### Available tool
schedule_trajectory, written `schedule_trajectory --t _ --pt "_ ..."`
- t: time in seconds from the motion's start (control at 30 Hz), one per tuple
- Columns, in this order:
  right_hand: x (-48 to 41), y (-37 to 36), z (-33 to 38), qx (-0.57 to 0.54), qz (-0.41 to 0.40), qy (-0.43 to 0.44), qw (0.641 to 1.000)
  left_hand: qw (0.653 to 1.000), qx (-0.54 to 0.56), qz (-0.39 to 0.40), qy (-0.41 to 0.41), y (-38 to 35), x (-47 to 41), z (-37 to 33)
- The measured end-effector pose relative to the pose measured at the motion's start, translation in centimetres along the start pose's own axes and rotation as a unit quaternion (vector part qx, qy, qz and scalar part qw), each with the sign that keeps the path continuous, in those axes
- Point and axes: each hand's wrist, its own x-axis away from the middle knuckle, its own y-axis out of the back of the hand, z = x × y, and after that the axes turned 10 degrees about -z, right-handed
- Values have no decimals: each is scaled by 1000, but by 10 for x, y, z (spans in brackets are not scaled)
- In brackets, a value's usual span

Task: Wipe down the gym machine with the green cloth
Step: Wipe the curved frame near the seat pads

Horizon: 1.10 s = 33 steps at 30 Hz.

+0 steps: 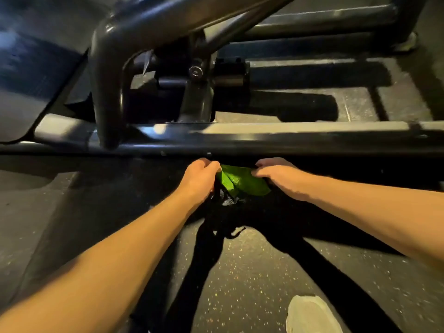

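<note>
The gym machine's dark metal frame fills the upper half, with a long horizontal bar [264, 140] crossing the view just beyond my hands. A folded green cloth [242, 180] hangs below that bar between my hands. My left hand [200, 177] grips the cloth's left end with curled fingers. My right hand [278, 175] holds its right end, fingers curled over the top edge. A dark crumpled thing [228, 200] lies on the floor under the cloth; I cannot tell what it is.
A curved upright tube [105, 80] and a bolted pivot [195, 72] rise behind the bar. More frame rails [312, 22] run at the back right. The floor is dark speckled rubber [252, 272]. A pale shoe [310, 313] shows at the bottom right.
</note>
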Motion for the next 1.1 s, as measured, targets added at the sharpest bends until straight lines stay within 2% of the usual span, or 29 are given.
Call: schedule_trajectory --t 0.07,0.13,0.2,0.23,0.33,0.4,0.5,0.63,0.77,0.9,1.1 --pt "0 0 -3 -78 -23 -64 995 1000 -21 3 -8 -4 1 2" --pt "2 -2 -6 -101 27 -96 990 1000 -20 -3 -4 -7 1 2" --pt "5 -7 -12 -44 93 -84 991 1000 -5 -8 21 -10 0 4" --pt "10 -10 -11 11 100 -66 993 999 -2 -7 31 -10 1 5" --pt "18 -18 -17 116 51 -8 992 999 -19 -1 30 -8 4 12" --pt "18 -20 -20 126 37 -24 991 999 -43 13 8 -3 6 18" --pt "14 -19 -18 40 38 -87 995 996 -81 30 -19 3 10 24" --pt "16 -22 -16 -71 26 -160 984 993 -64 91 -27 1 12 28" --pt "16 -23 -15 -166 50 -257 951 990 -65 106 -68 -2 14 30" --pt "14 -19 -18 -248 46 -303 919 986 -41 120 -106 5 15 30" --pt "14 -13 -18 -187 58 -308 931 986 -13 89 -139 10 11 35"
